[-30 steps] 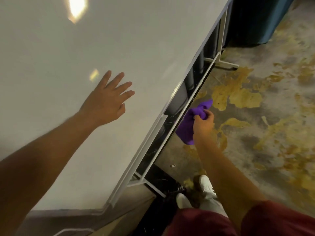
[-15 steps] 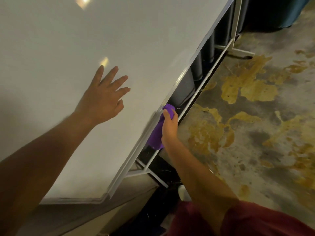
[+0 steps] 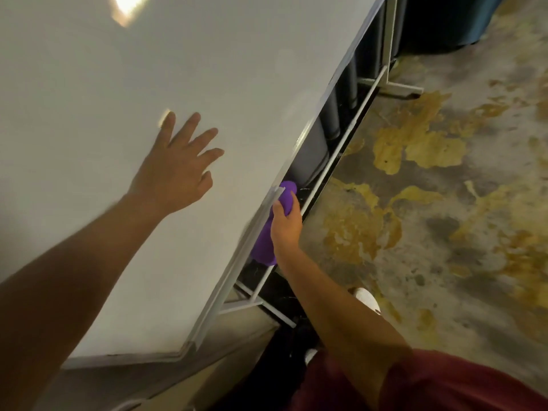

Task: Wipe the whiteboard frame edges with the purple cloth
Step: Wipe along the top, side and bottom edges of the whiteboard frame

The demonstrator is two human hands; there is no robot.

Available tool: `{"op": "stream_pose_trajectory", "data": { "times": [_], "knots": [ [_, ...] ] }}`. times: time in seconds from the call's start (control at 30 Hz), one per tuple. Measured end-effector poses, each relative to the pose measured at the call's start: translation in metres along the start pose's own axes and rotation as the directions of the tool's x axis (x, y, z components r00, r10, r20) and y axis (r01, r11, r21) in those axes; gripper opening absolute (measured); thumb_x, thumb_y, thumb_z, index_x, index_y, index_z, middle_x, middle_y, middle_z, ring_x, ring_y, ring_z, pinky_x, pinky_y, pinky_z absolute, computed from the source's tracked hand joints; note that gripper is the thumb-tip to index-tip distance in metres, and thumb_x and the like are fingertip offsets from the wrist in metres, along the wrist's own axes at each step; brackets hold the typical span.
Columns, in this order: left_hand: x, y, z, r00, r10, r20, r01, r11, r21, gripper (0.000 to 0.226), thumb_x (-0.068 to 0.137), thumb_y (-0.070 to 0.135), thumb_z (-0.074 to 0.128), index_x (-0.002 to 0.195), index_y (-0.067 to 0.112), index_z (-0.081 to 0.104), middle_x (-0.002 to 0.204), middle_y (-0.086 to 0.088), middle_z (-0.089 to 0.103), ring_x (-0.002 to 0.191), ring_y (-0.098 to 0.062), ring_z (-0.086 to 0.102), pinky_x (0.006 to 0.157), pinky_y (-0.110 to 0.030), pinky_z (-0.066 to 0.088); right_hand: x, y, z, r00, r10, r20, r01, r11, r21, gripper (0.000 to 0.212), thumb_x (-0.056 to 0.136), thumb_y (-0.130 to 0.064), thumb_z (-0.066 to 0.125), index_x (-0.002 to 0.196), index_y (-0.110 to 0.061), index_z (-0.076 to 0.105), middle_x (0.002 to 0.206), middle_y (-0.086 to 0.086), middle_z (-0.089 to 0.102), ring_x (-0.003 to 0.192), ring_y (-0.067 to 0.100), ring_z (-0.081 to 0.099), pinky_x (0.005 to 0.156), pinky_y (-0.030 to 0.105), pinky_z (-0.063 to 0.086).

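Note:
A large whiteboard [image 3: 237, 69] fills the left of the view, tilted, with its pale metal bottom frame edge [image 3: 237, 268] running diagonally from lower left to upper right. My left hand [image 3: 178, 170] lies flat on the board surface, fingers spread. My right hand [image 3: 286, 223] grips the purple cloth [image 3: 265, 244] and presses it against the bottom frame edge, beside the pen tray [image 3: 272, 200]. Part of the cloth is hidden behind my hand and the frame.
A white stand rail [image 3: 341, 152] and foot [image 3: 400, 90] run under the board. The floor [image 3: 444, 232] is grey concrete with yellow patches. A dark blue object [image 3: 444, 22] stands at top right. My white shoe [image 3: 367, 299] and red shorts [image 3: 444, 387] show below.
My right hand carried the cloth from out over the floor up to the bottom frame edge and now holds it there. My left hand stayed flat on the board.

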State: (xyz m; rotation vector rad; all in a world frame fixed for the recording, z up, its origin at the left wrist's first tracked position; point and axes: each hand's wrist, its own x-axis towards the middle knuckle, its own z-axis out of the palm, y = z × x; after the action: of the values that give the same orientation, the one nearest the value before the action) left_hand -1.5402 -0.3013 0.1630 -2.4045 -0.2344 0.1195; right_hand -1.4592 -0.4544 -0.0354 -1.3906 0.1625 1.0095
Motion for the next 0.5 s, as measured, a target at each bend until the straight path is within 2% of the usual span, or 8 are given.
{"op": "stream_pose_trajectory", "data": {
  "times": [0.13,0.3,0.4,0.5],
  "knots": [
    [-0.015,0.005,-0.003,0.996,-0.088,-0.005,0.088,0.991,0.100,0.056,0.104,0.043,0.040,0.152,0.018,0.053,0.169,-0.015,0.034,0.161,-0.044,0.013,0.126,-0.072,0.010,-0.030,0.035,0.007,0.999,0.015,0.028,-0.016,1.000,0.011,0.045,0.099,-0.037,0.055,0.143,-0.036,0.047,0.122,-0.005,0.064,0.110,0.017,0.062,0.099,0.041,0.050],
    [-0.071,0.005,-0.007,0.994,-0.111,-0.009,0.111,0.981,0.159,0.060,0.101,0.046,0.047,0.155,0.019,0.051,0.172,-0.015,0.028,0.162,-0.045,0.009,0.126,-0.072,0.011,-0.073,0.070,0.018,1.000,-0.002,0.005,0.002,1.000,0.026,0.037,0.097,-0.032,0.057,0.133,-0.038,0.056,0.103,-0.009,0.067,0.093,0.013,0.065,0.070,0.023,0.047],
    [-0.101,0.002,-0.013,0.993,-0.119,-0.025,0.121,0.982,0.148,0.057,0.102,0.044,0.049,0.153,0.019,0.053,0.171,-0.015,0.031,0.161,-0.045,0.013,0.127,-0.071,0.011,-0.101,0.093,0.024,0.999,0.033,0.003,-0.033,0.999,0.039,0.037,0.096,-0.027,0.058,0.131,-0.036,0.058,0.103,-0.004,0.067,0.092,0.017,0.065,0.070,0.025,0.048],
    [-0.120,0.001,-0.019,0.994,-0.113,-0.004,0.113,0.983,0.142,0.057,0.103,0.043,0.048,0.154,0.020,0.053,0.171,-0.014,0.031,0.161,-0.044,0.014,0.128,-0.069,0.012,-0.116,0.104,0.025,0.999,0.031,0.008,-0.031,0.998,0.050,0.034,0.096,-0.022,0.057,0.127,-0.035,0.060,0.102,-0.003,0.068,0.089,0.014,0.064,0.066,0.023,0.045]
  ]
}}
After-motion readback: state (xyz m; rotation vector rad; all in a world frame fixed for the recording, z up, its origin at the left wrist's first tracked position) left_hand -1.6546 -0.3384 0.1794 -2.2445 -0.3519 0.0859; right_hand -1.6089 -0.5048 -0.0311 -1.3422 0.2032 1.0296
